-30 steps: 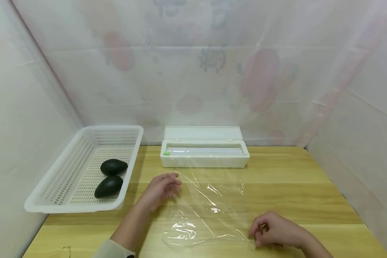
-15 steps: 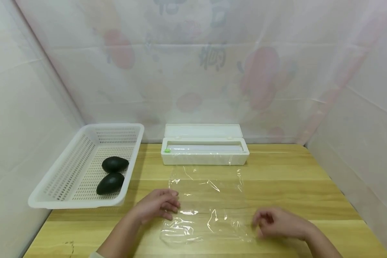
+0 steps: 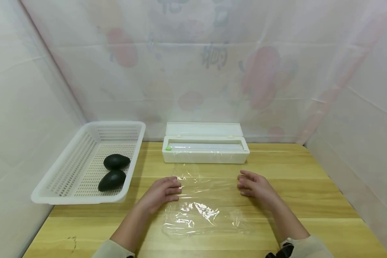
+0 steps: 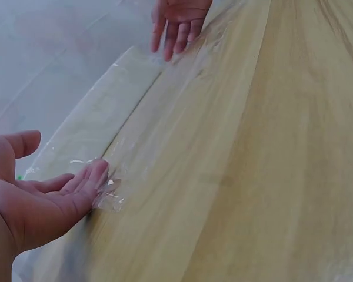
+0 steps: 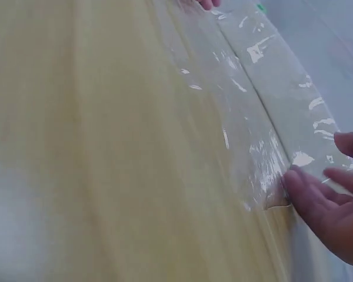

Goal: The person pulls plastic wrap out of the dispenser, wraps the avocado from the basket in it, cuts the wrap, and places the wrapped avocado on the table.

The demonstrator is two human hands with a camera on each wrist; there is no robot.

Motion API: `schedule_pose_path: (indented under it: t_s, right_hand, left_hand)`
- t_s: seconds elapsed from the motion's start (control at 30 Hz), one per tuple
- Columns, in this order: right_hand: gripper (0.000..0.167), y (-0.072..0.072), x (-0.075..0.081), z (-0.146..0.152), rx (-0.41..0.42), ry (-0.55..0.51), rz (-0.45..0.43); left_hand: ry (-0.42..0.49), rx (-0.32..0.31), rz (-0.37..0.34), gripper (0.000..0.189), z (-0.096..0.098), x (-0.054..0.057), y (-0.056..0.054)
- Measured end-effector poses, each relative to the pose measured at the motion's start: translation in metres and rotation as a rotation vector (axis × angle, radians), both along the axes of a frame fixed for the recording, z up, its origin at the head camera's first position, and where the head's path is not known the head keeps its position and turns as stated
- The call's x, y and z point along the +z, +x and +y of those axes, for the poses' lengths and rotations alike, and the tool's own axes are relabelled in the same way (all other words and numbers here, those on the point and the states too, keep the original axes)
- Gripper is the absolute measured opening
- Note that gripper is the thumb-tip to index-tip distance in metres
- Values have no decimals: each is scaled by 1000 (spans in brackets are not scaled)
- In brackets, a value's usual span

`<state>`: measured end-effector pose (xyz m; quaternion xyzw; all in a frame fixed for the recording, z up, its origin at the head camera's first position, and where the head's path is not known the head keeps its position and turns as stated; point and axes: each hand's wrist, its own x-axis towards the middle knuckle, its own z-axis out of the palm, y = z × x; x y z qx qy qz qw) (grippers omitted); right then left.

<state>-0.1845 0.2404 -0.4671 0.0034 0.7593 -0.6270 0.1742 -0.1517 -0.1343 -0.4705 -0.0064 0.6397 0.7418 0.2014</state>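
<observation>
A sheet of clear plastic wrap (image 3: 200, 208) runs from the white dispenser box (image 3: 206, 157) down over the wooden table, glossy and creased. At its left edge my left hand (image 3: 162, 193) rests with fingers extended, the fingertips touching the film in the left wrist view. On the opposite side my right hand (image 3: 256, 188) has its fingers extended inward at the film's right edge. The right wrist view shows the fingertips (image 5: 300, 182) right at the film's crinkled edge, thumb held apart. Inside the box lies the wrap roll (image 3: 206, 146), under a raised lid (image 3: 204, 129).
To the left stands a white perforated basket (image 3: 56, 200) with two dark green avocados (image 3: 116, 162) in it. A small green slider (image 3: 168, 148) sits at the box's left end. Pale printed curtains (image 3: 193, 71) enclose the wooden table (image 3: 309, 200) behind and at both sides.
My right hand has moved from the film's lower right corner up towards the box, its fingers straightening. My left hand dipped lower along the left edge, then rose again.
</observation>
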Motion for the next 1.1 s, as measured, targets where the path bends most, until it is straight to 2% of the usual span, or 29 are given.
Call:
schedule_pose_path:
  t_s: [0.07,0.13,0.2,0.27,0.4,0.47,0.63,0.77,0.87,0.93,1.0,1.1]
  right_hand:
    - [51,5,1,2,-3,93,63]
    - [36,13,2,5,36,211,126]
    - [25,23,2,9,122,317,180]
    - [20,35,1,14,234,371,207]
    - [21,58,0,19,397,388,211]
    - [20,67,0,21,453,381,223]
    - [18,82,3,23,537,365,246]
    - [17,85,1,23,547,377,277]
    - [16,86,-1,21,546,404,277]
    - [16,87,-1,20,548,412,255]
    - [16,87,-1,18,550,413,233]
    - [16,87,0,18,548,411,209]
  left_hand:
    - [-13,14,7,56,1,1,0]
    - [-22,30,13,56,1,3,1]
    - [-33,44,22,55,0,6,3]
    - [-50,61,30,53,0,8,5]
    - [-114,76,82,48,0,16,9]
    - [-170,75,136,45,-1,22,13]
    - [-333,68,324,32,-11,50,23]
    - [-491,116,431,26,-33,78,30]
    - [-652,174,520,26,-58,93,35]
    - [-768,211,585,29,-78,99,38]
    - [-884,233,620,29,-97,101,41]
    - [-1033,210,600,35,-122,103,43]
